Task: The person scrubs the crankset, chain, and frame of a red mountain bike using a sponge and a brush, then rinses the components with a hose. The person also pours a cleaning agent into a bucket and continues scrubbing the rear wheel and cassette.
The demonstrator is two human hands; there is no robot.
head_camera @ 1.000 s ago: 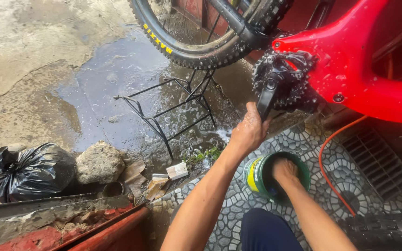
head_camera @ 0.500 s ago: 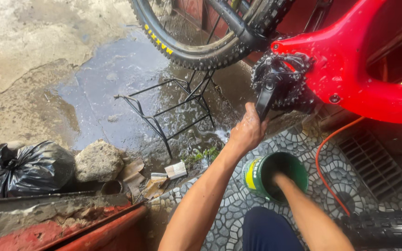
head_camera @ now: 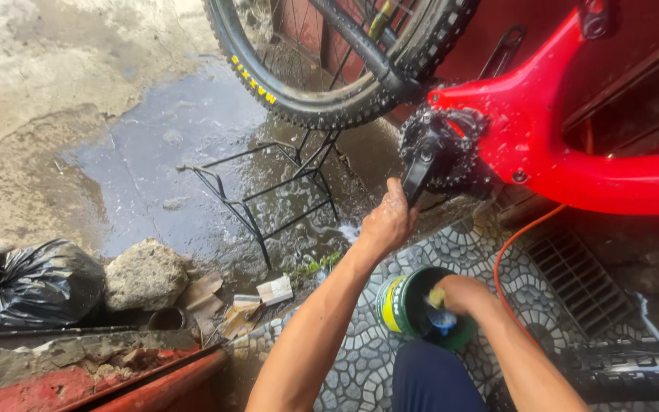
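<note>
The left hand [head_camera: 387, 221] is closed around the lower end of the black crank [head_camera: 421, 169], which hangs down from the chainring [head_camera: 451, 149] of the red bike [head_camera: 573, 145], so the crank rises straight out of the fist. The right hand [head_camera: 463, 296] sits over the green bucket [head_camera: 398, 305] on the patterned tiles [head_camera: 345, 366], fingers curled around a blue brush [head_camera: 442, 317] with a yellow bit showing beside the thumb. The bucket stands just below the crank, between both forearms.
</note>
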